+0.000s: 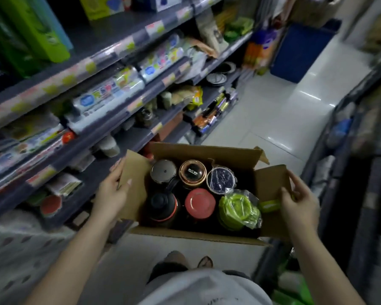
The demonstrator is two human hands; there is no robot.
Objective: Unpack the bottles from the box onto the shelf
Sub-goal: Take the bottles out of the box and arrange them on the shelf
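An open cardboard box (198, 235) is held up in front of me in a shop aisle. Several bottles stand upright inside it, seen from the top: a silver-grey lid (163, 171), a copper-rimmed black lid (193, 172), a plastic-wrapped dark lid (221, 180), a black cap (162, 203), a red lid (199, 202) and a green lid in plastic wrap (238, 209). My left hand (114, 190) grips the box's left flap. My right hand (299, 201) grips the right flap. The grey shelf (128, 142) rises on the left.
The shelf tiers on the left hold packaged goods, cups and jars behind price-tag strips. A blue bin (299, 51) stands at the aisle's far end. Another dark rack (361, 150) lines the right side. White tiled floor (273, 119) runs between them; my feet show below the box.
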